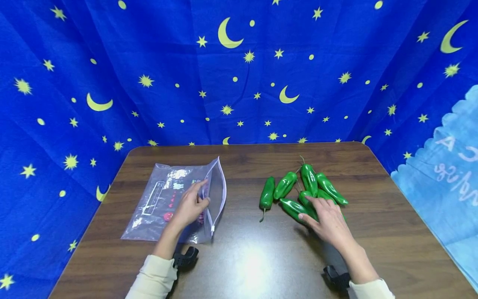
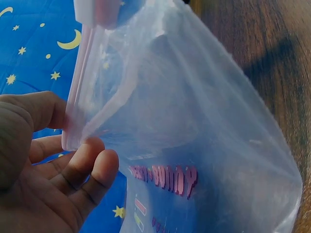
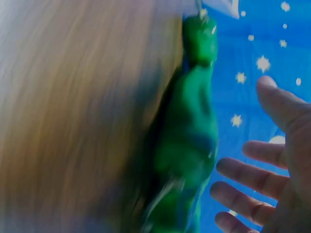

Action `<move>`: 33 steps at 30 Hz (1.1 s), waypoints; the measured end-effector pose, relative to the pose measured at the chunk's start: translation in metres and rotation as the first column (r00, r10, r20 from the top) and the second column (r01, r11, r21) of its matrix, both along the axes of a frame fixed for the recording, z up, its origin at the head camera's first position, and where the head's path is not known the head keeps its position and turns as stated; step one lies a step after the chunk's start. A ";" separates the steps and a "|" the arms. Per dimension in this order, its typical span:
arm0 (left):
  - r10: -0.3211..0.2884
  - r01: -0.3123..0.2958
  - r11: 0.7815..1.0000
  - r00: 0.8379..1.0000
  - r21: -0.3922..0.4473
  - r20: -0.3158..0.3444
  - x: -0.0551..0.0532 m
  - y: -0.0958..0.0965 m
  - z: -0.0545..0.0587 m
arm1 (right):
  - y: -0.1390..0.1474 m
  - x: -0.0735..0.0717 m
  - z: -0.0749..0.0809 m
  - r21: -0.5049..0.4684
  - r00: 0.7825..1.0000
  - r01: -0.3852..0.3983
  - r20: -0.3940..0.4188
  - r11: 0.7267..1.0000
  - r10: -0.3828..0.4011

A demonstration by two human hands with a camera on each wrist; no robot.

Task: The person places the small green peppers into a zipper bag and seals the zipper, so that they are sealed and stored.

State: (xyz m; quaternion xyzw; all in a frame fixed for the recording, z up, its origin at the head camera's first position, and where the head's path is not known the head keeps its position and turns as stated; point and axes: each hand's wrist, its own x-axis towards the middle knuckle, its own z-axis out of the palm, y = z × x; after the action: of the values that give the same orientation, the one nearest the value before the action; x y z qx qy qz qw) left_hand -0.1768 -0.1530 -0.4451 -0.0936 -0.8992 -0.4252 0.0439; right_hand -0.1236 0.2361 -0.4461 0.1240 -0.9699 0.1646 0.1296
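My left hand pinches the upper edge of a clear zip bag, whose mouth gapes toward the right. In the left wrist view, the thumb and fingers meet at the pink-tinted zip rim. My right hand hovers over a cluster of shiny green peppers, its fingers spread and relaxed, covering part of the nearest pepper. The right wrist view has its fingertips beside a blurred pepper, with a gap between thumb and fingers.
Farther back in the cluster lie a pepper with its stem pointing away and another at the right. One pepper lies at the cluster's left side, facing the bag. A blue star-patterned curtain stands behind the wooden table.
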 end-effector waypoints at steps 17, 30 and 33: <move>0.019 -0.021 0.998 0.999 0.054 0.037 0.000 0.000 0.003 | 0.035 0.009 -0.010 0.019 0.992 0.117 -0.053 0.993 -0.116; 0.037 -0.042 0.997 0.996 0.062 0.080 0.001 -0.001 0.004 | 0.042 0.015 -0.019 0.013 0.982 0.139 -0.131 0.990 -0.136; 0.038 -0.042 0.997 0.996 0.057 0.081 0.002 -0.001 0.004 | 0.043 0.014 -0.021 0.019 0.984 0.145 -0.107 0.989 -0.142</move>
State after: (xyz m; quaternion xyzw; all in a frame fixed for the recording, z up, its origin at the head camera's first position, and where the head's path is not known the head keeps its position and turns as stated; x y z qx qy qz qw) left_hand -0.1751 -0.1537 -0.4407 -0.0571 -0.8890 -0.4540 0.0192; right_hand -0.1094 0.2795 -0.4666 0.0641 -0.9702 0.1349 0.1906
